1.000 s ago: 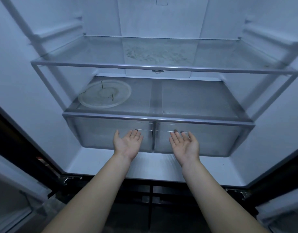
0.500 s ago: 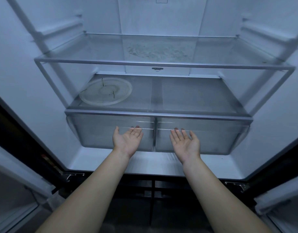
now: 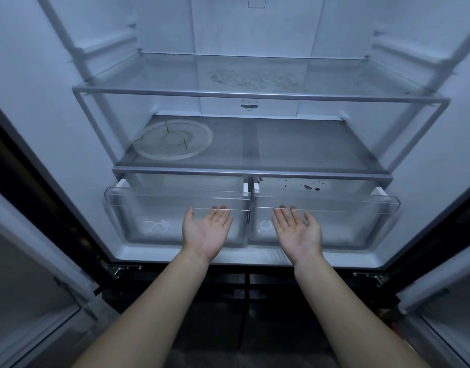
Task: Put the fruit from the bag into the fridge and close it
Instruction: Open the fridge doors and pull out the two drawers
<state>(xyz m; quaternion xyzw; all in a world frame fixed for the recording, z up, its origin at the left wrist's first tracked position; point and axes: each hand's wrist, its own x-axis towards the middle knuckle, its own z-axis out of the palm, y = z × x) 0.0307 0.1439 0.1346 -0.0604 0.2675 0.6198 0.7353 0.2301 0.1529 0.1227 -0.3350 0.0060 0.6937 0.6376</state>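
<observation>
Left drawer [image 3: 159, 224] and right drawer [image 3: 348, 224] slid out of the fridge [image 3: 56, 102], left hand [image 3: 206, 232] and right hand [image 3: 298, 233] palm-up, fingers straight, tips under the lips. no fruit or bag in view. uneven pulling could jam 1

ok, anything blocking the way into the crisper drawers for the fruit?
Partly. The left drawer and right drawer stand part-way out; only a front strip is open, the shelf covers the rest. Left hand and right hand touch the fronts, holding nothing. No fruit or bag in view.
</observation>
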